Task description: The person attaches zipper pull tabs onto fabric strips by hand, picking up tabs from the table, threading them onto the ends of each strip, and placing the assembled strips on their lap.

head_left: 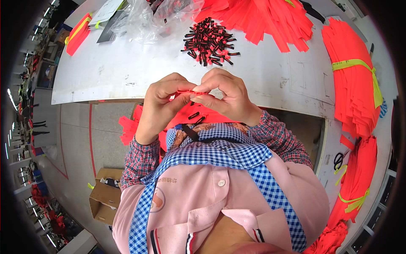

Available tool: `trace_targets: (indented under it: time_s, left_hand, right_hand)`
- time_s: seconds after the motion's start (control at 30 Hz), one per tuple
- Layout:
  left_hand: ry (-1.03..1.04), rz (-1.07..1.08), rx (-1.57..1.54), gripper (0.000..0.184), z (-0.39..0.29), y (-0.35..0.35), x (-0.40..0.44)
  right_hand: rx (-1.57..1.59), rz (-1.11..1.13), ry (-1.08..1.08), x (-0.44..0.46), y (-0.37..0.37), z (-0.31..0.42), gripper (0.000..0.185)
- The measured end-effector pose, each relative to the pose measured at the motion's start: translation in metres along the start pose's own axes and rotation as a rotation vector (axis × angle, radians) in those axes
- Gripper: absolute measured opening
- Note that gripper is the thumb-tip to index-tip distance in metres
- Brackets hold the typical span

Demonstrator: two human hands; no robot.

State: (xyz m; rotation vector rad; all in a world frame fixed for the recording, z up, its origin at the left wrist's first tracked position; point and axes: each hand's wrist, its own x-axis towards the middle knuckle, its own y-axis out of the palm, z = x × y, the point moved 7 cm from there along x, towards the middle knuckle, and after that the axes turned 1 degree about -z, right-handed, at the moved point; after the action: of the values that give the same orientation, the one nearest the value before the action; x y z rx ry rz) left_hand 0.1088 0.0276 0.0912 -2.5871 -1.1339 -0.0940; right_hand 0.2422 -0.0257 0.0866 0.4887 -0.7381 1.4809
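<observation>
A small red fabric piece (188,92) is pinched between the fingertips of both hands, held in the air just beyond the near edge of a white tabletop (127,78), on the wearer's side. The left hand (163,101) grips one end between thumb and forefinger, while the right hand (226,95) grasps the other, its thumb and forefinger closed and the remaining fingers curled; the piece appears to be folded, though the fingers cover much of it. Below the hands, red fabric (205,114) lies across the lap, with small black pieces (193,115) on top. Ahead on the tabletop sits a loose pile of black-and-red pieces (209,41). Beyond it, toward the far edge, a fan of red strips (262,21) spreads to the right, and clear plastic bags (148,21) lie crumpled to the left. A red bundle (78,36) with a yellow strip rests near the far left corner. Past the right edge are a large red bundle (353,84) bound with a yellow-green band, black-handled scissors (338,161) and a second tied bundle (359,173). An open cardboard box (103,199) stands on the floor at left.
</observation>
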Motion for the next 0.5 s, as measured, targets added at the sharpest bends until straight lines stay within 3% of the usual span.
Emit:
trace_targets:
  time_s: [0.13, 0.23, 0.3, 0.37, 0.5]
  left_hand:
    - [-0.035, -0.022, -0.109, 0.017, 0.008, 0.002, -0.001]
    - [-0.186, -0.042, -0.143, 0.013, 0.016, 0.004, -0.003]
    - [-0.193, -0.009, -0.056, 0.01, 0.017, 0.001, -0.006]
    - [-0.046, -0.026, -0.046, 0.012, 0.01, 0.0, -0.004]
    - [-0.057, -0.028, -0.108, 0.013, 0.014, -0.002, 0.002]
  right_hand:
    - [0.005, -0.027, 0.051, 0.001, 0.001, -0.004, 0.015]
    - [0.088, -0.059, 0.166, 0.0, 0.0, -0.008, 0.014]
    - [0.175, -0.055, 0.213, 0.0, 0.002, -0.01, 0.013]
    - [0.09, -0.003, 0.148, 0.0, 0.007, -0.01, 0.012]
    - [0.03, 0.011, 0.148, 0.004, 0.008, -0.011, 0.013]
